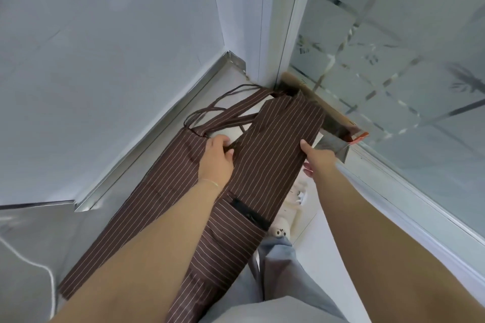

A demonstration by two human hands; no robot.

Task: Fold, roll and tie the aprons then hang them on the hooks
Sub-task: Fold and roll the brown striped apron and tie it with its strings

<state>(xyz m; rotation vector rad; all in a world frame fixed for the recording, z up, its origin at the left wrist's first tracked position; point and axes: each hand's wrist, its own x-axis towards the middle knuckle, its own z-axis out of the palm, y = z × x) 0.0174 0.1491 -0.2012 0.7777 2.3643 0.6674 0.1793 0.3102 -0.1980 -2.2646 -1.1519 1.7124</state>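
A brown apron [275, 144] with thin white stripes lies lengthwise on a steel counter [110, 207], folded into long panels, its lower end hanging over the counter's front edge. Its straps and thin cords [225, 110] trail toward the far corner. My left hand [217, 157] rests on the apron's middle and pinches a fold or cord near the bib. My right hand [315, 157] grips the apron's right edge, thumb on top and fingers underneath. A black label [249, 211] shows on the lower panel.
White walls close the left and far sides. A frosted patterned glass window [393, 60] runs along the right, with a brown ledge [322, 105] and an orange-tipped object at its base. A white cable [39, 267] crosses the counter at left. Grey trousers and slippers show below.
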